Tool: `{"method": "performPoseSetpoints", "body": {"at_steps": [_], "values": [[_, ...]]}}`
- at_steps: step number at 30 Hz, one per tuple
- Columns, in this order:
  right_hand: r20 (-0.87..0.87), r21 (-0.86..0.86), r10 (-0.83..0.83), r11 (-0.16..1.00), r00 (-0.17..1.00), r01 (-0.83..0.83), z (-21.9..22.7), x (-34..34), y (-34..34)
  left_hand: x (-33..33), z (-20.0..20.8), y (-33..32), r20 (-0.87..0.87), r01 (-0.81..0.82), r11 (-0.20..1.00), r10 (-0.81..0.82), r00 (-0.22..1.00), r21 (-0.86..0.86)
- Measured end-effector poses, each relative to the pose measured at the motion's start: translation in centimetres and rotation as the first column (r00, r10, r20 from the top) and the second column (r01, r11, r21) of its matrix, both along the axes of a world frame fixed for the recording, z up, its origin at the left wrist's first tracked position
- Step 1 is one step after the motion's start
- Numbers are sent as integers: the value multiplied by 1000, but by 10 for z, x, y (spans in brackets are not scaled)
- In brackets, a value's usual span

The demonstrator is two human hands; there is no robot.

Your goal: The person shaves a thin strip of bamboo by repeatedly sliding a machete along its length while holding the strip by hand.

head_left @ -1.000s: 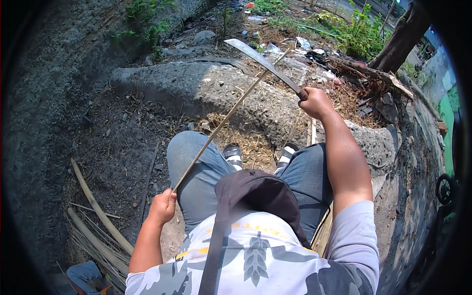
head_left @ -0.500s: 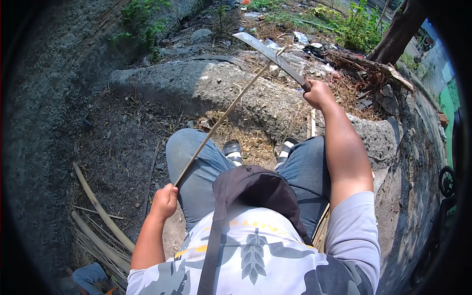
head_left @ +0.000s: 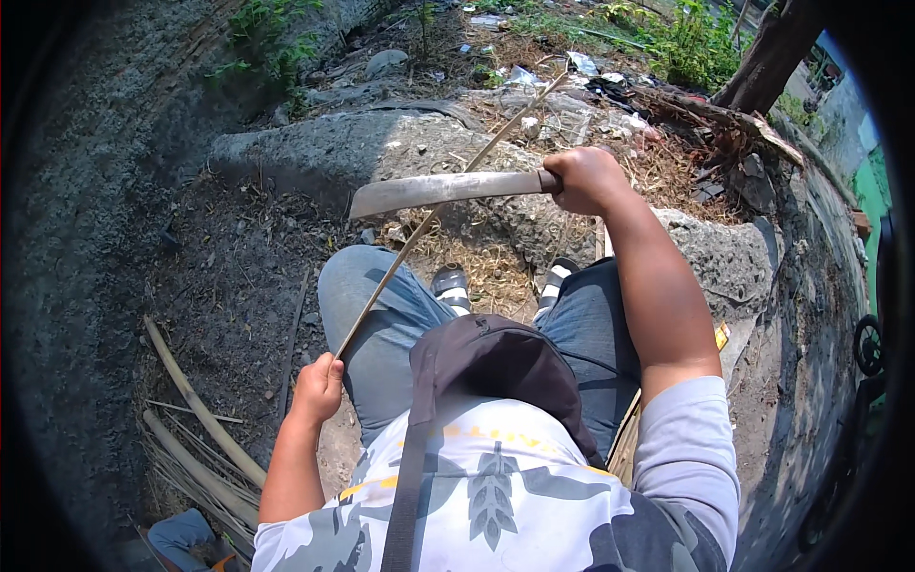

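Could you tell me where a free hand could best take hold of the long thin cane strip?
Probably the bare stretch of the strip above the left hand, from the person's left. It slants up and away; higher up the big knife in the right hand crosses it.

the knife handle is hidden inside the right hand. the near end of the thin stick vanishes in the left hand. a dark bag covers the lap. at right centre, a wheel is half lost in the dark rim. the blue thing at lower left is cut off.
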State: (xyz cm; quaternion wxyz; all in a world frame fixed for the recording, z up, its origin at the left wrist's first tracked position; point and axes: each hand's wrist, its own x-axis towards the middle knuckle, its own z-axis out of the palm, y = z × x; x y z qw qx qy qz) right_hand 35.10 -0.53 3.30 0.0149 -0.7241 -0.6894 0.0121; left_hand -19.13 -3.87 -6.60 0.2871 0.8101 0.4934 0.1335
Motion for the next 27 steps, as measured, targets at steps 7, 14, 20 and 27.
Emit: {"method": "performPoseSetpoints", "body": {"at_steps": [7, 14, 20, 27], "values": [[-307, -111, -624, 774, 719, 624, -48, 65, -2, 18, 14, 1, -60, -1, 999, 3, 998, 35], [-411, -194, -311, 948, 857, 251, -28, 49, -5, 13, 14, 6, -59, 19, 999, -21, 998, -30], [-191, -130, -39, 991, 981, 14, -9, 10, 9, 3, 9, 4, 13, 21, 998, -20, 1000, -59], [-620, -185, -538, 807, 571, 561, -75, 98, -12, 19, 5, 2, -29, -23, 998, 24, 999, 56]]}}
